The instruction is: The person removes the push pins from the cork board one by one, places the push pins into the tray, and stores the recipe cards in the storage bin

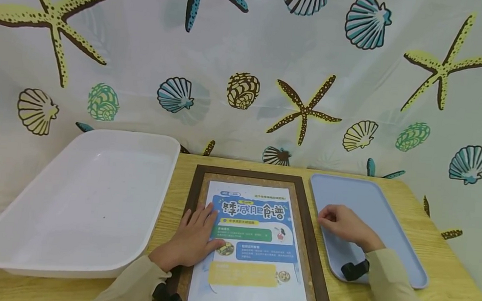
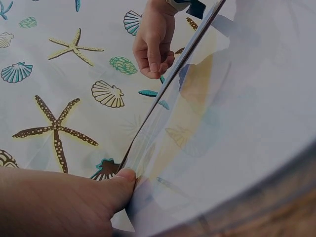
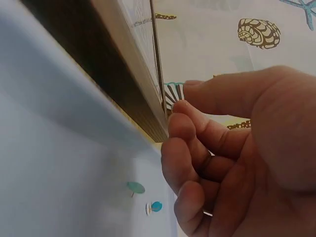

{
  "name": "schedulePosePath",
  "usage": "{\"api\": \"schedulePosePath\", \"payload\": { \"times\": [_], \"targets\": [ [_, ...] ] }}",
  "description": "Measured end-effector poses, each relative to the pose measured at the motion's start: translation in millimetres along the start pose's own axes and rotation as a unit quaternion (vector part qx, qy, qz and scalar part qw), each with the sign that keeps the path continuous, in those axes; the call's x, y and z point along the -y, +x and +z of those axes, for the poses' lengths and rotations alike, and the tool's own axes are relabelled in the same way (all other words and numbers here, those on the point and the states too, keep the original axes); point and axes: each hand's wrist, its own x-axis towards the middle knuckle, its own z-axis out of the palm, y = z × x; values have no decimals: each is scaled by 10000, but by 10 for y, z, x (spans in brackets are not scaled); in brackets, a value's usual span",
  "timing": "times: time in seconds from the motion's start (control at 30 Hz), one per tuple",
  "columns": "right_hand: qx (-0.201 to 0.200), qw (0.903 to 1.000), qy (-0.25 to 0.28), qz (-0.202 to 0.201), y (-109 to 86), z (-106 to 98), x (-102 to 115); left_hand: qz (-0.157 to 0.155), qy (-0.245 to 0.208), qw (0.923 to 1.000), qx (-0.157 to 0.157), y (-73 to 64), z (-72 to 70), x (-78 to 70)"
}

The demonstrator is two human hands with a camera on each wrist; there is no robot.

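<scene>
My left hand [image 1: 190,237] lies flat with spread fingers over the left edge of a printed poster [image 1: 252,266], on a brown-framed corkboard [image 1: 323,267]. In the left wrist view, the thumb of that hand [image 2: 64,202] rests on the glossy sheet. My right hand [image 1: 348,224] hovers over the left side of a light blue tray [image 1: 381,220], beside the board's frame. Its fingers [image 3: 180,163] are loosely curled, thumb close to the index finger, and nothing shows between them. A green thumbtack [image 3: 136,187] and a blue thumbtack [image 3: 156,206] lie in the tray.
A large white basin [image 1: 86,194] stands to the left of the corkboard. Everything sits on a wood-grain table [image 1: 450,264]. Behind it hangs a white cloth [image 1: 241,50] printed with starfish and shells.
</scene>
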Motion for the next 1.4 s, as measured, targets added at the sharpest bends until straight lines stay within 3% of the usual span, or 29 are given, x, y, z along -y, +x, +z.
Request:
{"api": "schedulePosePath", "payload": {
  "times": [0.53,0.7,1.13,1.4],
  "targets": [
    [221,9982,-3,-559,17,204,260,-8,36,10000,39,-6,11,7],
    [331,9983,70,-483,21,290,282,-30,88,9999,74,-13,23,7],
    [-49,9988,-385,-286,58,352,309,6,259,9997,-52,42,1,7],
    [57,9991,-407,-55,52,369,357,-39,216,9998,-35,31,11,6]
  ]
}}
